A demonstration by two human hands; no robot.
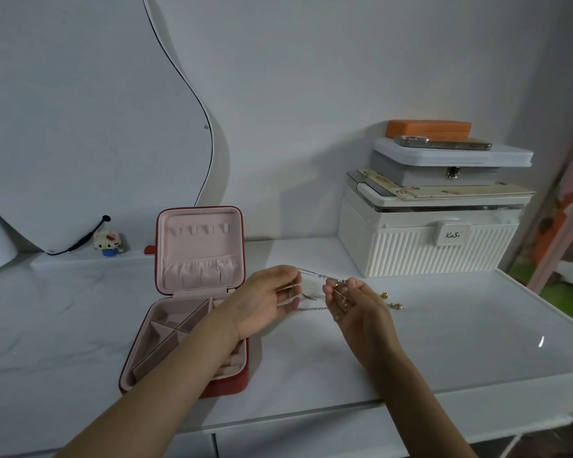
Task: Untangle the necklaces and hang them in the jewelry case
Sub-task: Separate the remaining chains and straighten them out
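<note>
Thin tangled necklaces (315, 294) stretch between my two hands above the white table. My left hand (265, 300) pinches chain strands at its fingertips. My right hand (354, 304) holds other strands with small metal charms in its fingers. Loose ends with small gold and pink beads (392, 300) lie on the table just right of my right hand. The red jewelry case (199, 292) stands open to the left, its pink lid upright with a row of hooks (199, 230) and a gathered pocket. My left forearm crosses over its divided tray.
A white ribbed storage box (427, 239) stands at the back right, stacked with a grey case, a phone and an orange box (429, 129). A curved mirror (80, 127) leans at the back left beside a small toy figure (108, 243). The table's front edge (311, 421) is near me.
</note>
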